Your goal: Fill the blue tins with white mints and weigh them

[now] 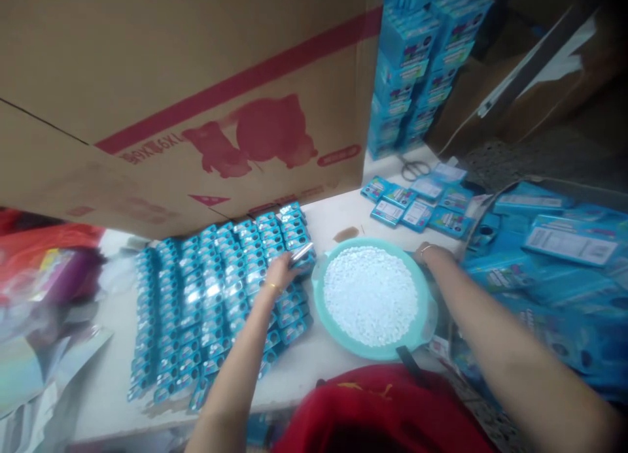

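Observation:
My left hand is closed round a small silvery object that I cannot name. It hovers over the right edge of a block of several blue packets laid in overlapping rows on the white table. My right hand rests at the far right rim of a teal basin filled with small white pieces. Its fingers curl over the rim and are partly hidden; a ring shows on one finger.
A large brown carton with red print looms over the back of the table. Stacked blue boxes stand at the back right. Flat blue packets, scissors and more blue packs lie to the right. Plastic bags lie left.

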Available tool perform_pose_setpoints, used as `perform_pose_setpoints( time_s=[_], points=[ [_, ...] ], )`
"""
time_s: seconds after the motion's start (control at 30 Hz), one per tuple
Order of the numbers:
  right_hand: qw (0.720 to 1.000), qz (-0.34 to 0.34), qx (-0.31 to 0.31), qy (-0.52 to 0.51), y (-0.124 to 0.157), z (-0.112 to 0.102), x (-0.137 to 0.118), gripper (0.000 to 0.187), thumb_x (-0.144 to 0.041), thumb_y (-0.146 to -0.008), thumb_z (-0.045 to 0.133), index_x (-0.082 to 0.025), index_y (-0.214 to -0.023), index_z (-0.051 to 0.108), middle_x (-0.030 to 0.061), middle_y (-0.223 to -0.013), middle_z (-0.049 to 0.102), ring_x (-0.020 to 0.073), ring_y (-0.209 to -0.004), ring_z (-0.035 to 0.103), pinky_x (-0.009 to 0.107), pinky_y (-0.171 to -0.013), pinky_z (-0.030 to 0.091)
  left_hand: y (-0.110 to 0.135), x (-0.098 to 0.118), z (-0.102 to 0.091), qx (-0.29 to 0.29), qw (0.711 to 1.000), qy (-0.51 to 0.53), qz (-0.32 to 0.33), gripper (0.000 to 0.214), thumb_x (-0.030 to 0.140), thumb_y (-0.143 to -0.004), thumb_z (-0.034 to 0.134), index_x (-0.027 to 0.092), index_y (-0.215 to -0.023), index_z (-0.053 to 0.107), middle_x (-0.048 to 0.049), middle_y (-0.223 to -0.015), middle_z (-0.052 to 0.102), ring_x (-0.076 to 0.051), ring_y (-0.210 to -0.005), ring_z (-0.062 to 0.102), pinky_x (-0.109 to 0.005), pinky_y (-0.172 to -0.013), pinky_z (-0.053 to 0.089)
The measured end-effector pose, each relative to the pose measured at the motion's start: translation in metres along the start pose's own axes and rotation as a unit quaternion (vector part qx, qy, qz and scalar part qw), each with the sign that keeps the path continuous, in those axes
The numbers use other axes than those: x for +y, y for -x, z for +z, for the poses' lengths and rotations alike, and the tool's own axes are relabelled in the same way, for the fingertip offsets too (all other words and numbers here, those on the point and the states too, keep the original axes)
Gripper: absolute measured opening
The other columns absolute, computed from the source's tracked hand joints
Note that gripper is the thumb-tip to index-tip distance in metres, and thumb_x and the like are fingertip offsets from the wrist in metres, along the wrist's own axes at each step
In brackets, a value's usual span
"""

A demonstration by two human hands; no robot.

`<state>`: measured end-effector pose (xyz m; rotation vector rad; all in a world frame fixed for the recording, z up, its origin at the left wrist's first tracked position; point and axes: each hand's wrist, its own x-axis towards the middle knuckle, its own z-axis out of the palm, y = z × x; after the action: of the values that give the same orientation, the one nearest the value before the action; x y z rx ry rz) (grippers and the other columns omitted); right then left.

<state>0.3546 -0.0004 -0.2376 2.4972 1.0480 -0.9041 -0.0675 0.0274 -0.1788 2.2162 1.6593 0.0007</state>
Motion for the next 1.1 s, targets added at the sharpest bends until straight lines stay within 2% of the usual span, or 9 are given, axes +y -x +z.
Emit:
perform_pose_setpoints(
  time_s=[0.17, 0.27, 0.43, 0.63, 0.77, 0.87, 0.93, 1.03, 1.1],
  points=[
    [0.998, 0.005, 0.045, -0.049, -0.006, 0.012, 0.002, 0.106, -0.062, -0.056, 0.071, -0.011, -0.140, 0.030, 0.0293, -0.125, 0.046, 0.0412, -0.109, 0.056, 0.052, -0.079, 0.049, -0.007, 0.002, 0.026, -0.033, 0.996, -0.077, -0.017, 0.027, 0.030, -0.084, 0.057, 0.020, -0.107, 0.050, -0.0078, -0.116, 0.052, -0.019, -0.092, 0.060, -0.027, -0.074, 0.046],
    [0.991, -0.010, 0.109, -0.078, -0.008, 0.018, 0.004, 0.113, -0.065, -0.057, 0.069, -0.012, -0.143, 0.019, 0.0285, -0.133, 0.035, 0.0417, -0.115, 0.050, 0.052, -0.084, 0.047, -0.015, 0.002, 0.037, -0.031, 0.992, -0.116, -0.036, 0.030, 0.028, -0.086, 0.054, 0.019, -0.113, 0.046, -0.0109, -0.122, 0.047, -0.021, -0.093, 0.061, -0.030, -0.073, 0.048],
    [0.982, -0.061, 0.173, -0.055, -0.013, 0.023, 0.007, 0.084, -0.063, -0.060, 0.069, -0.017, -0.125, 0.042, 0.0212, -0.125, 0.042, 0.0396, -0.114, 0.047, 0.051, -0.086, 0.043, -0.026, 0.003, 0.044, -0.004, 0.987, -0.137, -0.082, 0.033, 0.031, -0.088, 0.052, 0.017, -0.116, 0.044, -0.0147, -0.124, 0.045, -0.024, -0.095, 0.061, -0.032, -0.071, 0.051],
    [0.976, -0.104, 0.167, -0.090, -0.007, 0.013, 0.006, 0.058, -0.049, -0.077, 0.062, -0.018, -0.124, 0.046, 0.0186, -0.108, 0.055, 0.0338, -0.099, 0.056, 0.044, -0.078, 0.044, -0.021, 0.001, 0.043, 0.081, 0.990, -0.068, -0.093, 0.044, 0.038, -0.085, 0.057, 0.015, -0.120, 0.044, -0.0165, -0.123, 0.046, -0.025, -0.090, 0.062, -0.033, -0.069, 0.051],
    [0.927, -0.180, 0.292, -0.148, 0.019, -0.016, 0.005, 0.056, -0.040, -0.080, 0.061, -0.011, -0.125, 0.048, 0.0216, -0.113, 0.053, 0.0312, -0.104, 0.053, 0.043, -0.086, 0.042, 0.000, 0.012, 0.037, 0.161, 0.986, 0.036, 0.027, 0.031, 0.035, -0.092, 0.046, 0.015, -0.115, 0.047, -0.0126, -0.109, 0.053, -0.023, -0.099, 0.057, -0.034, -0.083, 0.049],
    [0.847, -0.307, 0.375, -0.220, 0.066, -0.044, 0.011, 0.048, -0.042, -0.079, 0.063, -0.010, -0.114, 0.058, 0.0184, -0.108, 0.059, 0.0309, -0.107, 0.052, 0.047, -0.095, 0.039, 0.012, 0.042, 0.046, 0.075, 0.979, 0.048, 0.185, 0.020, 0.025, -0.094, 0.039, 0.018, -0.108, 0.052, -0.0074, -0.100, 0.056, -0.019, -0.097, 0.055, -0.031, -0.087, 0.047],
    [0.816, -0.402, 0.308, -0.278, 0.111, -0.057, 0.018, 0.047, -0.047, -0.076, 0.066, -0.016, -0.111, 0.062, 0.0128, -0.109, 0.061, 0.0286, -0.105, 0.054, 0.046, -0.095, 0.041, 0.012, 0.069, 0.061, 0.014, 0.972, 0.006, 0.236, 0.023, 0.020, -0.093, 0.040, 0.019, -0.114, 0.051, -0.0070, -0.103, 0.056, -0.019, -0.097, 0.054, -0.031, -0.087, 0.046],
    [0.828, -0.466, 0.037, -0.308, 0.183, -0.052, 0.032, 0.044, -0.049, -0.072, 0.070, -0.021, -0.106, 0.067, 0.0068, -0.104, 0.065, 0.0254, -0.102, 0.058, 0.042, -0.093, 0.046, 0.004, 0.107, 0.091, -0.022, 0.969, -0.079, 0.233, 0.033, 0.012, -0.092, 0.037, 0.018, -0.123, 0.046, -0.0105, -0.112, 0.053, -0.021, -0.102, 0.050, -0.036, -0.089, 0.044],
    [0.826, -0.447, -0.123, -0.321, 0.221, -0.034, 0.043, 0.051, -0.046, -0.066, 0.076, -0.021, -0.109, 0.065, 0.0057, -0.104, 0.065, 0.0249, -0.102, 0.059, 0.040, -0.091, 0.048, -0.001, 0.123, 0.110, -0.034, 0.967, -0.105, 0.229, 0.033, 0.012, -0.092, 0.036, 0.017, -0.122, 0.047, -0.0122, -0.115, 0.052, -0.022, -0.103, 0.049, -0.037, -0.090, 0.044]
  ],
)
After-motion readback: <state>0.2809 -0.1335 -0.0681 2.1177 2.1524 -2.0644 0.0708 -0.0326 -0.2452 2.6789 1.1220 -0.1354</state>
